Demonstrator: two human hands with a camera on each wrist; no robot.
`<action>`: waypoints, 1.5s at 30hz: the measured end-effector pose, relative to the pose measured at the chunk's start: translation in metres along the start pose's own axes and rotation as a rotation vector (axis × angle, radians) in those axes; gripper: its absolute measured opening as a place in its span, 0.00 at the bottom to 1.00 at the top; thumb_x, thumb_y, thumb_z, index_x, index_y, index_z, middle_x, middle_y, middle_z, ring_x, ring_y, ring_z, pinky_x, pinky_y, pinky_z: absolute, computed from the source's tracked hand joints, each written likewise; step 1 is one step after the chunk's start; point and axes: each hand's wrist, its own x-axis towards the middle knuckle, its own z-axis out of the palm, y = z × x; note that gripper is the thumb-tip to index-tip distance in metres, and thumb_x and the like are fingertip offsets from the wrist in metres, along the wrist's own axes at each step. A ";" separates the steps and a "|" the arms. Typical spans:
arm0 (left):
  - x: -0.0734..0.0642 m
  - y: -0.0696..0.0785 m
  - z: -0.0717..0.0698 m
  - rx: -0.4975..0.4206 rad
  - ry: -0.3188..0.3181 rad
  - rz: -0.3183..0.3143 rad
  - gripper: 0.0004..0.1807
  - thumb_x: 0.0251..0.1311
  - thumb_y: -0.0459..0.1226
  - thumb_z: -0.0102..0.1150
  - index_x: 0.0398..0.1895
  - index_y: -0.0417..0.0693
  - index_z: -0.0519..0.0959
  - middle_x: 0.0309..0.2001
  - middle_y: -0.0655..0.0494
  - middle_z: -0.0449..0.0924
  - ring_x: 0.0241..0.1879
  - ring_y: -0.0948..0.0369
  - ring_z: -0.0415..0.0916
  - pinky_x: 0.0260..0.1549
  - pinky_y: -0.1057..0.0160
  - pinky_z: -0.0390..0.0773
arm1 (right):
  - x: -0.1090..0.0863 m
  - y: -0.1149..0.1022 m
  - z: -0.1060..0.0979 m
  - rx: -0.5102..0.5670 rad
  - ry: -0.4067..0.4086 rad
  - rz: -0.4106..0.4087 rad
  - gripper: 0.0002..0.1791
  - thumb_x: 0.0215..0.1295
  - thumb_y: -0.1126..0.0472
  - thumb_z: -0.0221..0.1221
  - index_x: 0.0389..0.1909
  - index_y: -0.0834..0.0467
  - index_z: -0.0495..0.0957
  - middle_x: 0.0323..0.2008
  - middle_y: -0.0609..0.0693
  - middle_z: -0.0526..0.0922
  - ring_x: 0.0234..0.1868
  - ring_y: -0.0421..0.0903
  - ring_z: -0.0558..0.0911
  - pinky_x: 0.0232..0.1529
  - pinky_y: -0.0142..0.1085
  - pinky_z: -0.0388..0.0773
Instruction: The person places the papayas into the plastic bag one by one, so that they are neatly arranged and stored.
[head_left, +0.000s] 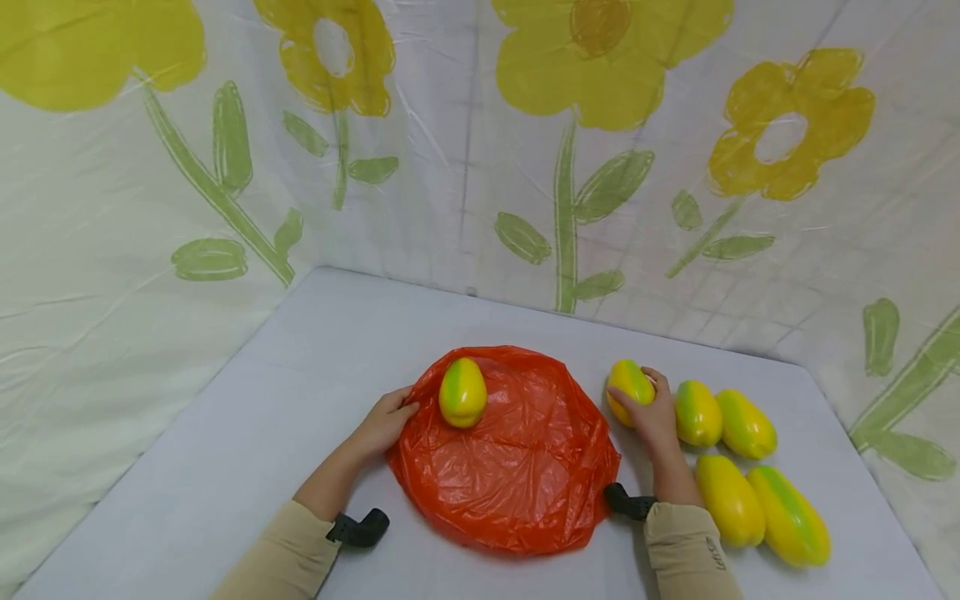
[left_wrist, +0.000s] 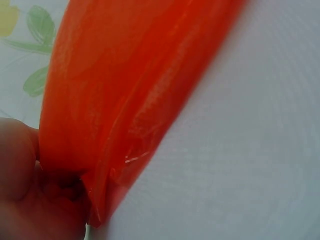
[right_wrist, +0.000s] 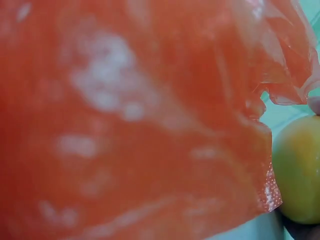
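A red plastic bag lies spread in a wide round on the table, with one yellow-and-green papaya-like fruit resting on its upper left part. My left hand grips the bag's left edge; the left wrist view shows the thumb and curled fingers on the gathered plastic. To the right of the bag, my right hand holds another papaya-like fruit, thumb on its near side and fingers around the far side. In the right wrist view, red plastic covers most of the picture and this fruit shows at the right edge.
Several more yellow-green fruits stand right of my right hand: two behind, one and another, and two nearer, one and another. The white table meets a flower-printed curtain at the back and left.
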 end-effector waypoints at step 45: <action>0.001 -0.002 0.000 -0.007 -0.007 0.005 0.23 0.70 0.36 0.37 0.66 0.38 0.61 0.53 0.41 0.75 0.32 0.60 0.79 0.33 0.61 0.84 | -0.023 -0.082 0.081 0.343 0.076 -0.101 0.31 0.62 0.56 0.56 0.67 0.47 0.61 0.60 0.54 0.65 0.54 0.50 0.66 0.54 0.41 0.71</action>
